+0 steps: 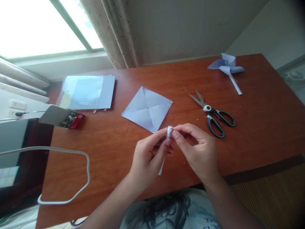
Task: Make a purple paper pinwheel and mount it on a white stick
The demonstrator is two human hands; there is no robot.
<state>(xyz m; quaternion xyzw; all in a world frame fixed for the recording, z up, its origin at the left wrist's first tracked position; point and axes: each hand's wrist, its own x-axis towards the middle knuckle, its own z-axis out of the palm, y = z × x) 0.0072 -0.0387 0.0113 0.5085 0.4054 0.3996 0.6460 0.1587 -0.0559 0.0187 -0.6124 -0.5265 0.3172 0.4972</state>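
Left hand and right hand, grips closed, pinch the paper strip at its far end. Long axis runs near, under left hand.

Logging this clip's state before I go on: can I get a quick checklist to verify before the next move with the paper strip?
1. The left hand and right hand both pinch the paper strip: ok.
2. Its lower end hangs free above the table: ok.
3. The creased square sheet lies flat, uncovered: ok.
4. Blades of the scissors shut: not ok, slightly apart.
5. How tightly the strip's top is rolled: cannot tell.
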